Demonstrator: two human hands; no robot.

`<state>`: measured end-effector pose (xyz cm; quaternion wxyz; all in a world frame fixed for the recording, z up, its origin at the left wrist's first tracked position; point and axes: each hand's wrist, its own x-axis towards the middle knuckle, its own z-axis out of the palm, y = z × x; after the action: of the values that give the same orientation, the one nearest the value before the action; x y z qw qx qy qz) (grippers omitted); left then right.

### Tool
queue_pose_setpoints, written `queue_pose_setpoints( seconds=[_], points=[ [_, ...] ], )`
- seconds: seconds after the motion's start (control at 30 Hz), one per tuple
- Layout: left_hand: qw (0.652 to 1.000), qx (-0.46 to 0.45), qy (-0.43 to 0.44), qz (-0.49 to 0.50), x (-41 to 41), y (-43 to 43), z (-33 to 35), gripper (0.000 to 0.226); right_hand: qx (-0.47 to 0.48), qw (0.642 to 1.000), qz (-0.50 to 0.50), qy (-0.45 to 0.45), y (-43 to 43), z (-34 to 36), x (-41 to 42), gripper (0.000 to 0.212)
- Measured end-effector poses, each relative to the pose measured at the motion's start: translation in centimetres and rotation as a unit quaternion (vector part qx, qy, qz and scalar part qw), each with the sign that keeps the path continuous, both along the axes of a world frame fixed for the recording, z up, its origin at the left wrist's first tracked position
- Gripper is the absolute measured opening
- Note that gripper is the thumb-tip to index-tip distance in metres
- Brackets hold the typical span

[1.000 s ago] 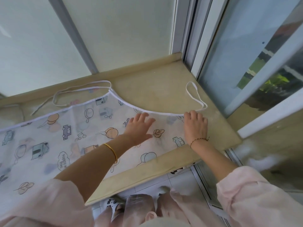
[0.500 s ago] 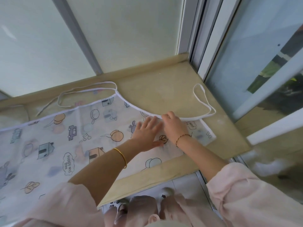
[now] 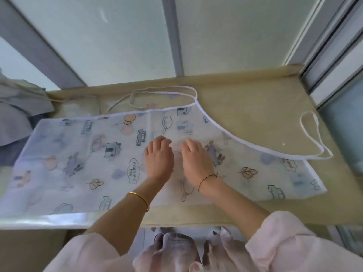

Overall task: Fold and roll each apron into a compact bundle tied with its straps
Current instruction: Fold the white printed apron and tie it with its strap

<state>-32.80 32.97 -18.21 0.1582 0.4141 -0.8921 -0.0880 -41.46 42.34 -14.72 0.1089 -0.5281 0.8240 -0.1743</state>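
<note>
My apron [image 3: 110,160] lies spread flat on the beige surface [image 3: 255,107] in front of me. It is thin, pale, see-through stuff printed with houses, cars, leaves and rabbits, edged in white. Its wide end runs off to my left and its narrow end points right. At the near left it reaches the front lip of the surface.

Both my hands are on the cloth near its middle, palms down and close side by side but not touching. My left hand [image 3: 159,161] rests with its fingers [image 3: 160,140] loosely bent and my right hand [image 3: 196,161] with its fingers [image 3: 189,143] nearly straight. Neither grips anything; they only press on the fabric.

One white strap [image 3: 163,89] lies in a long loop behind the apron's far edge, against the back ledge. A second strap [image 3: 314,138] loops out on the bare surface at the right, off the curved edge.

A gold bangle [image 3: 140,197] sits on my left wrist and a dark thread bracelet [image 3: 206,178] on my right. A grey cloth [image 3: 17,107] is heaped at the far left, beside the apron's wide end.
</note>
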Motion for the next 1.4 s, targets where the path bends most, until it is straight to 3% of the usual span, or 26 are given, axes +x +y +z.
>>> queue_pose_setpoints(
  seconds=[0.13,0.23,0.4,0.53,0.63,0.8,0.93,1.07,1.13,1.2,1.27,1.33,1.4],
  points=[
    [0.993,0.019,0.003,0.115,6.3,-2.1,-0.8,0.024,-0.032,0.999,0.037,-0.024,-3.8,-0.9,6.4,0.045],
    [0.991,0.032,-0.022,0.128,9.5,-3.9,-1.0,0.037,-0.02,0.999,0.035,-0.02,-6.1,-1.3,9.8,0.046],
    [0.989,0.115,-0.088,0.006,14.4,-6.6,-1.6,0.066,0.051,0.997,-0.038,0.035,-7.7,-4.5,13.5,0.043],
    [0.983,0.071,-0.127,-0.111,18.9,-9.0,-3.0,0.057,0.092,0.99,-0.032,0.098,-6.5,-6.3,13.4,0.054],
    [0.977,0.05,-0.161,-0.129,22.2,-11.8,-3.7,0.055,0.107,0.987,-0.032,0.113,-6.8,-6.5,13.6,0.055],
    [0.977,0.072,-0.198,-0.013,27.2,-16.5,-3.7,0.066,0.108,0.986,-0.038,0.119,-6.9,-6.5,13.8,0.056],
    [0.962,0.108,-0.224,0.11,30.0,-18.8,-3.3,0.057,0.113,0.985,-0.038,0.127,-7.1,-6.6,13.9,0.058],
    [0.952,0.156,-0.227,0.134,30.0,-19.4,-2.7,0.057,0.108,0.986,-0.042,0.12,-7.1,-6.6,14.0,0.057],
    [0.956,0.136,-0.223,0.133,29.3,-19.3,-1.7,0.053,0.094,0.988,-0.04,0.116,-7.0,-6.7,14.0,0.054],
    [0.978,0.077,-0.181,0.064,28.0,-18.4,-0.2,0.044,0.078,0.991,-0.044,0.099,-6.9,-6.8,14.0,0.052],
    [0.98,0.13,-0.103,-0.107,26.3,-16.5,1.7,0.03,0.062,0.993,-0.053,0.081,-6.8,-6.5,13.9,0.051],
    [0.92,0.251,-0.118,-0.277,25.0,-13.7,3.1,0.025,0.043,0.995,-0.06,0.069,-6.9,-6.1,13.7,0.042],
    [0.863,0.245,-0.223,-0.382,24.0,-11.4,3.3,0.038,0.031,0.996,-0.057,0.058,-7.2,-5.7,13.5,0.03]
  ],
)
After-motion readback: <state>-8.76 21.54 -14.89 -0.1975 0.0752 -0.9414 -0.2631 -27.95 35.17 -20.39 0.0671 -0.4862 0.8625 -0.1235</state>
